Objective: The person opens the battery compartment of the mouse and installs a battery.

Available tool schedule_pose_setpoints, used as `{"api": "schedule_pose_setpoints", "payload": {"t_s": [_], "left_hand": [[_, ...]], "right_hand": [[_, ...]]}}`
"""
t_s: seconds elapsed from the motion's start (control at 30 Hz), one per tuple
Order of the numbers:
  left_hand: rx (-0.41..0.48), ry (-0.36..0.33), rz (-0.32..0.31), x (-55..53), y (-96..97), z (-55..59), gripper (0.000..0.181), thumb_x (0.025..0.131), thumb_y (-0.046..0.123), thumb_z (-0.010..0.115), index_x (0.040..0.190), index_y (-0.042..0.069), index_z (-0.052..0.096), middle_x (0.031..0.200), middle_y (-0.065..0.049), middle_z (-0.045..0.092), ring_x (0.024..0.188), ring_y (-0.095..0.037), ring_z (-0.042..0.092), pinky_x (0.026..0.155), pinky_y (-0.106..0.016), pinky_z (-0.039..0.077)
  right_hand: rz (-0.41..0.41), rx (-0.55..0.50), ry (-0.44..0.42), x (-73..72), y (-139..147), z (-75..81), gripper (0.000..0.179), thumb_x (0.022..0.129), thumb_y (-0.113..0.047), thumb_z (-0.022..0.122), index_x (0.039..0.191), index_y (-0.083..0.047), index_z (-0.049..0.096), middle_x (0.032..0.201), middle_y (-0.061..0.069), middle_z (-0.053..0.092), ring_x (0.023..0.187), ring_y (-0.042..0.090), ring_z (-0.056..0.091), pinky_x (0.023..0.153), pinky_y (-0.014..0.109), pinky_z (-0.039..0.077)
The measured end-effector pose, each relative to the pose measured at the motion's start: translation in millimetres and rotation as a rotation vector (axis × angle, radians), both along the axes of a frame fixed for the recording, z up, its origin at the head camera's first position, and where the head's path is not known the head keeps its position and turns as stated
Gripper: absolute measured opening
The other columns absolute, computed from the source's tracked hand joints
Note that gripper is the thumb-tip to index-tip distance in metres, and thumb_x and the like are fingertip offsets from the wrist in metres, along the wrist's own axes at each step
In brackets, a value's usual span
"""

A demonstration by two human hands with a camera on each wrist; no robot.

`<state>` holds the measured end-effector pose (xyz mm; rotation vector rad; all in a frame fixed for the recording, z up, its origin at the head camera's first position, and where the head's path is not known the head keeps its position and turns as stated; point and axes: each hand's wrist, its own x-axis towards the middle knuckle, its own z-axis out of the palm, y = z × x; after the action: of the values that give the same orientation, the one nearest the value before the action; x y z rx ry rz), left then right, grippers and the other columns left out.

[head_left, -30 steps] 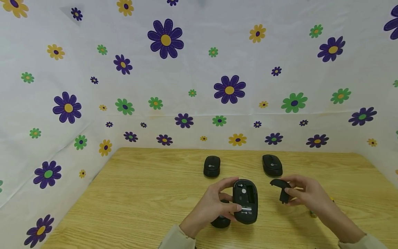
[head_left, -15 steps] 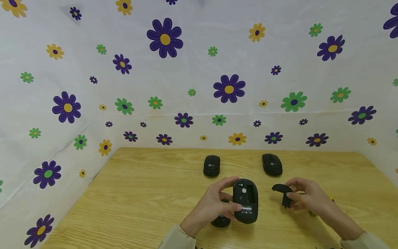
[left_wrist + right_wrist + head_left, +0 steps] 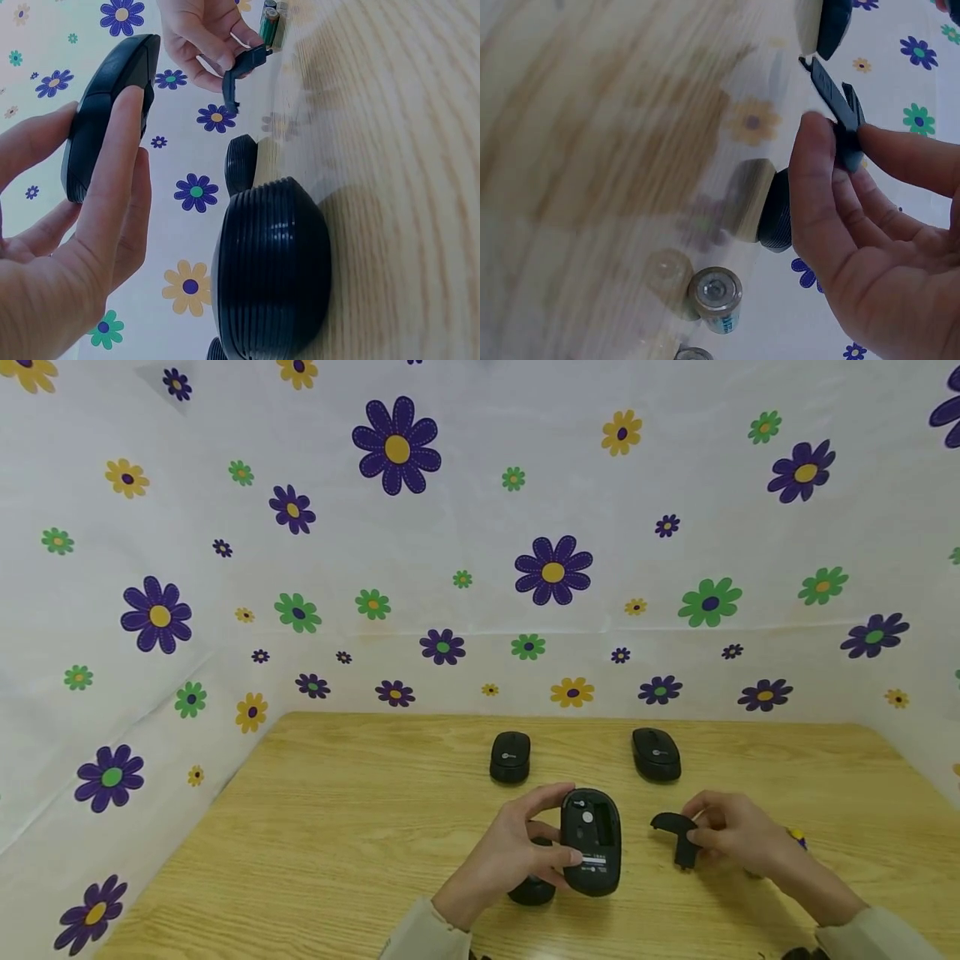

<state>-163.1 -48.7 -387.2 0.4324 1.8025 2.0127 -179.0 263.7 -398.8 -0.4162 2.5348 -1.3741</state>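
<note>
Above a wood-grain bench (image 3: 360, 802), a left hand (image 3: 525, 845) grips a black mouse (image 3: 591, 878), underside up, while the right hand (image 3: 738, 837) pinches a T-shaped cover (image 3: 686, 845) between thumb and fingers; a loose pinch could drop that slim piece (its tip looks snappable). A second mouse (image 3: 532, 892), partly behind the left hand, could be bumped, and batteries (image 3: 718, 296) near the right forearm could roll if brushed.
</note>
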Motion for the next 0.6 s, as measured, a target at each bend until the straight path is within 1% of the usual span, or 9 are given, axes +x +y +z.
{"api": "schedule_pose_setpoints", "payload": {"t_s": [0.13,0.27,0.47,0.6], "left_hand": [[0.0,0.004,0.001,1.6,1.7,0.2,0.075,0.081,-0.019,0.07,0.148,0.009,0.052,0.144,-0.009,0.052,0.097,-0.025,0.07,0.059,-0.042,0.063],[-0.002,0.011,-0.003,2.5,1.0,2.1,0.075,0.081,-0.019,0.07,0.149,0.006,0.05,0.144,-0.01,0.052,0.097,-0.026,0.07,0.06,-0.044,0.063],[-0.008,0.015,-0.007,2.7,0.4,2.8,0.074,0.081,-0.018,0.07,0.148,0.008,0.051,0.144,-0.009,0.051,0.098,-0.026,0.07,0.061,-0.045,0.063],[-0.011,0.009,-0.006,2.1,0.3,2.5,0.074,0.082,-0.018,0.07,0.148,0.009,0.052,0.144,-0.009,0.051,0.098,-0.026,0.07,0.06,-0.044,0.063]], "right_hand": [[0.01,0.035,-0.017,-0.3,-0.3,-1.7,0.014,0.093,0.012,0.06,0.105,0.018,0.056,0.086,0.008,0.065,0.074,0.025,0.067,0.062,0.034,0.062],[-0.022,0.08,-0.033,-0.5,-2.8,-2.3,0.013,0.092,0.012,0.062,0.104,0.015,0.057,0.085,0.008,0.065,0.074,0.026,0.068,0.061,0.035,0.062],[-0.01,0.086,-0.057,-1.9,0.9,-1.8,0.014,0.092,0.012,0.06,0.105,0.016,0.057,0.089,0.011,0.066,0.076,0.027,0.068,0.061,0.035,0.062],[-0.018,0.11,-0.043,-3.2,4.2,-0.3,0.016,0.093,0.011,0.06,0.107,0.018,0.058,0.092,0.012,0.066,0.08,0.028,0.067,0.062,0.035,0.062]]}}
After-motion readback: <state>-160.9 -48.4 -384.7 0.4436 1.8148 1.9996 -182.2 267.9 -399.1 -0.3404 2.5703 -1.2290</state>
